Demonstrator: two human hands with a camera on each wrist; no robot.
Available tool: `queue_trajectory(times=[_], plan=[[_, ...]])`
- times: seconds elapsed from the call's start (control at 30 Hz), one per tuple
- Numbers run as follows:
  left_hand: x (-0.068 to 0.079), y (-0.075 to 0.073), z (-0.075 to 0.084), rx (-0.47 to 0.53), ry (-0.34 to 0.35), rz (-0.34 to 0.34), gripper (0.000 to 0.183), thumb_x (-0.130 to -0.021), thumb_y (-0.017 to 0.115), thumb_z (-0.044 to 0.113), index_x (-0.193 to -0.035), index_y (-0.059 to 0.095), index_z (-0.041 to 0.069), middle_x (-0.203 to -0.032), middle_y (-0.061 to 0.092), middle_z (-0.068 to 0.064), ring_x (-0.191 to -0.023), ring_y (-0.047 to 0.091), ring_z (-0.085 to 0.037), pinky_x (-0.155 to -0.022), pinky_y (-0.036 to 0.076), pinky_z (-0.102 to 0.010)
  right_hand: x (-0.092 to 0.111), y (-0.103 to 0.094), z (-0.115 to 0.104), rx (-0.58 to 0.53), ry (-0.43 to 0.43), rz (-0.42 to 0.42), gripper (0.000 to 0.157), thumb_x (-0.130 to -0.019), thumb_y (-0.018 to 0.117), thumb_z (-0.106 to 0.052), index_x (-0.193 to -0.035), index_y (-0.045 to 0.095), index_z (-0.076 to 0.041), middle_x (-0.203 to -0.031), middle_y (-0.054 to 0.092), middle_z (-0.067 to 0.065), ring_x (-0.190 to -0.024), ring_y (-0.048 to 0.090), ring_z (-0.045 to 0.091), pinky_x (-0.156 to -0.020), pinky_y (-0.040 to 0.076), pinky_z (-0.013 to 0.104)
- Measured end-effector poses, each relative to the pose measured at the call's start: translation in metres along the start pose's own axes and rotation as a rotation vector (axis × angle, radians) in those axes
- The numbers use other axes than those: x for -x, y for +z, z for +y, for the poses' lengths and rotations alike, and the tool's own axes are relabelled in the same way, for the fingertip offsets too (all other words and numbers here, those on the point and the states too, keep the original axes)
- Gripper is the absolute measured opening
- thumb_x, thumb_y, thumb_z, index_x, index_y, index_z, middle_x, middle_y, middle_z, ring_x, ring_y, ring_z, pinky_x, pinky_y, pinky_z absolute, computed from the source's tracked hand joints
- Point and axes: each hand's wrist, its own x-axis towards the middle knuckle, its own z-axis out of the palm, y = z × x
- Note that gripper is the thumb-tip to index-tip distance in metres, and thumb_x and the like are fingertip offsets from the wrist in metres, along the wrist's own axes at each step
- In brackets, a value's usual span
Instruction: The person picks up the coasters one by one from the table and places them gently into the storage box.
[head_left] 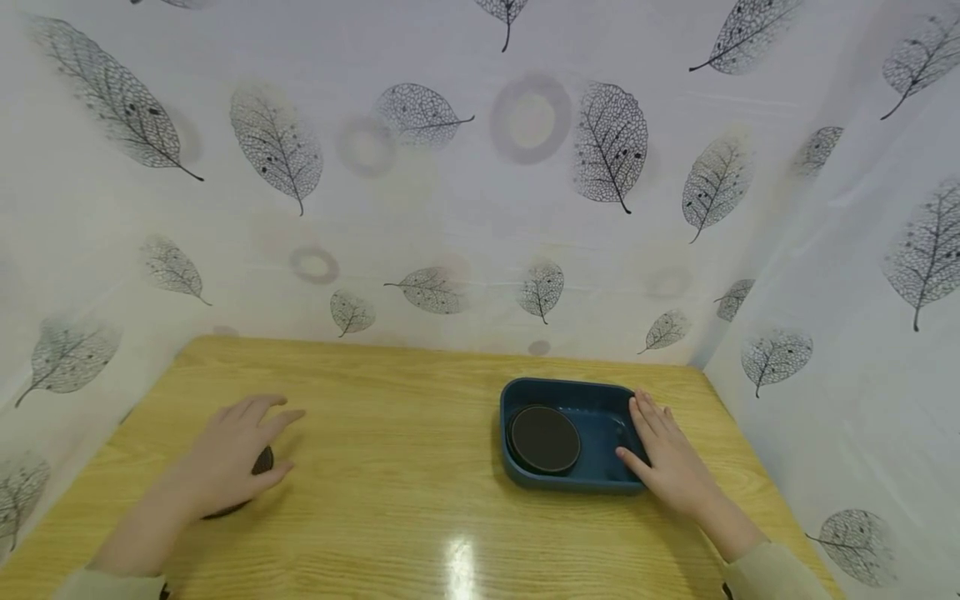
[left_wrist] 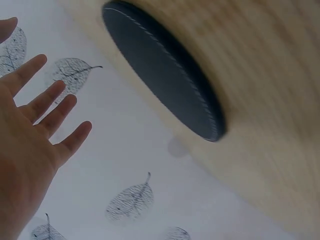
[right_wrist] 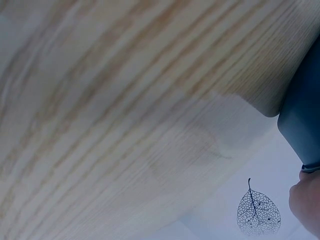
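My left hand point(head_left: 228, 462) is over the left part of the table with its fingers spread and nothing held. Partly hidden beneath it is a round black coaster point(head_left: 264, 461), also seen in the left wrist view as a flat disc with pale edge stitching point(left_wrist: 160, 72), apart from the fingers. My right hand point(head_left: 667, 458) rests on the right rim of a dark blue rectangular bin point(head_left: 600, 483), its fingers fairly straight along the edge and the thumb reaching over the inside. In the left half of the bin lies another round black coaster point(head_left: 545, 439).
The wood-grain table point(head_left: 390, 433) meets a white curtain point(head_left: 450, 208) with leaf prints at the back and both sides. Light glares off the table near the front middle. In the right wrist view the bin's outer wall point(right_wrist: 302, 105) is at the right edge.
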Motion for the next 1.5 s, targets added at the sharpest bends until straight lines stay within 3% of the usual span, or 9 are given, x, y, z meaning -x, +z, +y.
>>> queue_trajectory(times=[0.3, 0.5, 0.7, 0.93, 1.1, 1.23, 1.5], plan=[[0.024, 0.011, -0.028, -0.005, -0.077, 0.001, 0.07, -0.081, 0.088, 0.04, -0.14, 0.065, 0.01, -0.136, 0.06, -0.029, -0.123, 0.059, -0.052, -0.092, 0.05, -0.072, 0.0, -0.003, -0.002, -0.004, -0.003, 0.011, 0.083, -0.106, 0.061, -0.04, -0.163, 0.027, 0.01, -0.174, 0.02, 0.029, -0.163, 0.02, 0.044, -0.136, -0.005, 0.039], [0.034, 0.018, -0.036, -0.017, -0.108, -0.041, 0.079, -0.076, 0.09, 0.049, -0.14, 0.065, 0.009, -0.136, 0.058, -0.031, -0.12, 0.059, -0.056, -0.086, 0.051, -0.075, 0.0, -0.005, -0.004, -0.015, 0.012, -0.003, 0.083, -0.106, 0.062, -0.04, -0.163, 0.027, 0.01, -0.174, 0.019, 0.028, -0.162, 0.021, 0.046, -0.136, 0.0, 0.046], [0.035, 0.02, -0.037, -0.007, -0.148, -0.086, 0.082, -0.076, 0.09, 0.053, -0.14, 0.064, 0.009, -0.137, 0.057, -0.033, -0.118, 0.059, -0.059, -0.081, 0.052, -0.077, 0.0, -0.005, -0.003, -0.016, 0.008, 0.001, 0.083, -0.106, 0.062, -0.039, -0.163, 0.028, 0.011, -0.174, 0.02, 0.029, -0.161, 0.021, 0.047, -0.136, 0.0, 0.046], [0.034, 0.023, -0.04, 0.02, -0.179, -0.144, 0.082, -0.076, 0.089, 0.054, -0.141, 0.064, 0.01, -0.132, 0.06, -0.028, -0.113, 0.062, -0.057, -0.072, 0.056, -0.068, 0.001, -0.005, -0.003, -0.016, 0.009, 0.003, 0.083, -0.105, 0.064, -0.037, -0.163, 0.028, 0.01, -0.174, 0.02, 0.029, -0.161, 0.022, 0.047, -0.136, 0.001, 0.047], [0.034, 0.025, -0.04, 0.028, -0.176, -0.168, 0.082, -0.076, 0.089, 0.054, -0.141, 0.064, 0.01, -0.132, 0.06, -0.026, -0.113, 0.062, -0.055, -0.073, 0.056, -0.067, 0.001, -0.005, -0.003, -0.015, 0.01, 0.007, 0.082, -0.105, 0.065, -0.036, -0.162, 0.029, 0.01, -0.174, 0.021, 0.029, -0.162, 0.022, 0.047, -0.136, 0.003, 0.05], [0.037, 0.024, -0.039, 0.025, -0.164, -0.174, 0.083, -0.076, 0.088, 0.055, -0.142, 0.064, 0.01, -0.132, 0.06, -0.025, -0.113, 0.062, -0.053, -0.071, 0.055, -0.067, 0.001, -0.006, -0.004, -0.018, 0.006, 0.011, 0.083, -0.105, 0.063, -0.037, -0.163, 0.028, 0.01, -0.174, 0.02, 0.029, -0.164, 0.018, 0.041, -0.136, -0.001, 0.044], [0.038, 0.024, -0.041, 0.025, -0.15, -0.169, 0.082, -0.076, 0.088, 0.053, -0.142, 0.064, 0.01, -0.133, 0.061, -0.024, -0.113, 0.062, -0.05, -0.07, 0.055, -0.066, 0.0, -0.005, -0.005, -0.018, -0.002, 0.02, 0.082, -0.105, 0.063, -0.037, -0.163, 0.029, 0.01, -0.173, 0.021, 0.029, -0.163, 0.021, 0.044, -0.136, 0.0, 0.044]])
